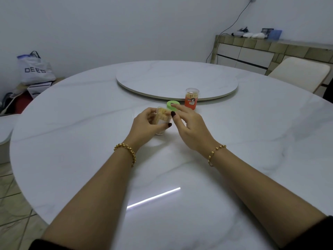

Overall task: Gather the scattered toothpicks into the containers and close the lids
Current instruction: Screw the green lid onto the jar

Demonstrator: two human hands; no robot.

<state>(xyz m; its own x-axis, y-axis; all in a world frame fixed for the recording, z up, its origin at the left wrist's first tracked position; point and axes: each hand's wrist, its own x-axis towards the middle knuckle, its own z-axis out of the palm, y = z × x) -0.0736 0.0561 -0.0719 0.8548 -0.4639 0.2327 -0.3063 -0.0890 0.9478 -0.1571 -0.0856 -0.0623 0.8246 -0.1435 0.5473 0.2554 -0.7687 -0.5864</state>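
Holding the clear jar near the middle of the desk, the left hand had its fingers and thumb curled round the jar's wall. The jar stood roughly on end with its base at the desk and its long axis running up and slightly away from the person. Toothpicks showed through its upper part, and its mouth appeared to have no cap.

The green lid sat just beyond the jar and a little to its right. The right hand reached over it with fingers spread and mostly straight, gripping nothing, and its forefinger tip lay at the lid's near edge. That made the right hand the nearer one to the lid, with the jar mouth just to the left of it and closer to the person. Capping the jar would probably mean a short carry back and leftward onto the opening.

A red jar stood upright further right, just in front of the turntable, with its clear cap on. No loose toothpicks could be made out on the desk.
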